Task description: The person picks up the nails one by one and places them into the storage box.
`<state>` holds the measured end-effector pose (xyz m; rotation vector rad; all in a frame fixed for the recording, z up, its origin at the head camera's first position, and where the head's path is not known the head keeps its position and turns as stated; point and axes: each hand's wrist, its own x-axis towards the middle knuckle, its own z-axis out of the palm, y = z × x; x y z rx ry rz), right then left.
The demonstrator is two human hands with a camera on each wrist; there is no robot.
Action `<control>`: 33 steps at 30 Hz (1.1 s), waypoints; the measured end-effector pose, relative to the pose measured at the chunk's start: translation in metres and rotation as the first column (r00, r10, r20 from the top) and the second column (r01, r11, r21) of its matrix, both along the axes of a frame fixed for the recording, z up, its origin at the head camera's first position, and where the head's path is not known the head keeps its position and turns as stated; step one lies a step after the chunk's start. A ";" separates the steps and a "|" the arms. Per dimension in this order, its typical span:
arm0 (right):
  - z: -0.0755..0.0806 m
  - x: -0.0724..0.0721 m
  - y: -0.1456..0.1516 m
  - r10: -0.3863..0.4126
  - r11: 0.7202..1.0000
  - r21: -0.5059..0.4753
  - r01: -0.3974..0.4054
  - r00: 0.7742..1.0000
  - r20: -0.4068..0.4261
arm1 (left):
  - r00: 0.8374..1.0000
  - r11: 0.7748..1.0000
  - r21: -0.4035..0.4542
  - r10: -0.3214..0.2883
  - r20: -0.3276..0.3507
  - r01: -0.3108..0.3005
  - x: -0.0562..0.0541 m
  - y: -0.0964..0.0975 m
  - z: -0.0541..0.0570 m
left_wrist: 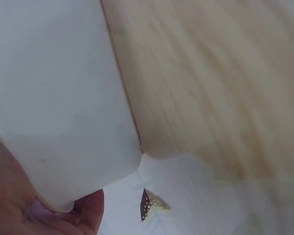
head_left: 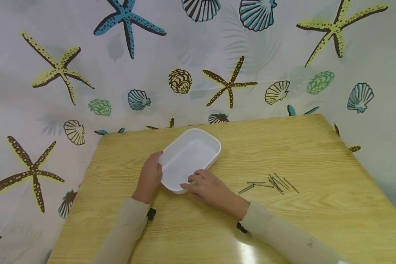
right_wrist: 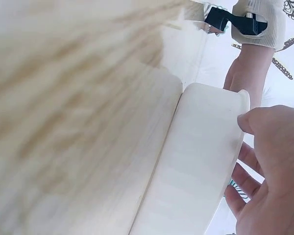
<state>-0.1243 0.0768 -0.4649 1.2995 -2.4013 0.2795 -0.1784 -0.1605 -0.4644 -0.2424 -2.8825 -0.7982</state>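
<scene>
A white rectangular plastic container with rounded corners stands on the wooden table, set at an angle. My left hand grips its left rim, thumb on top; in the left wrist view, fingers curl round the container's edge. At the near right side, my right hand holds the rim. The right wrist view shows its thumb on the rim and the other fingers loosely bent past it, their tips partly hidden. Several thin metal nails lie loose to the right of the container, apart from both hands.
The wood-grain table carries everything. Behind it and at both sides hangs a white cloth printed with starfish and shells. A small black device sits at the left cuff, another at the right cuff.
</scene>
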 end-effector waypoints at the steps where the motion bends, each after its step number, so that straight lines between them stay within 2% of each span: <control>1: 0.000 0.001 0.003 -0.007 1.000 0.000 0.007 1.000 0.002 | 1.000 1.000 0.000 -0.007 0.002 0.007 -0.001 0.003 0.000; 6: -0.001 0.006 0.011 -0.036 0.999 0.001 0.036 0.999 -0.006 | 0.999 0.999 -0.008 -0.038 0.007 0.038 -0.006 0.015 0.001; 13: 0.000 0.015 0.018 -0.063 0.998 -0.021 0.063 0.998 0.008 | 0.988 0.989 -0.045 -0.145 -0.058 0.143 -0.017 0.024 -0.002; 16: 0.001 0.018 0.021 -0.065 0.997 -0.035 0.066 0.997 0.029 | 0.981 0.982 -0.044 -0.184 -0.061 0.181 -0.023 0.028 -0.002; 27: -0.001 0.024 0.027 -0.037 0.995 -0.084 0.047 0.993 0.111 | 0.964 0.964 -0.042 -0.262 0.034 0.263 -0.038 0.036 0.003; 30: 0.001 0.021 0.032 0.000 0.992 -0.126 0.020 0.987 0.158 | 0.959 0.960 -0.035 -0.276 0.058 0.278 -0.041 0.038 0.003; 33: 0.007 0.014 0.045 -0.012 0.986 -0.162 0.047 0.978 0.207 | 0.952 0.953 -0.025 -0.299 0.067 0.301 -0.045 0.043 0.003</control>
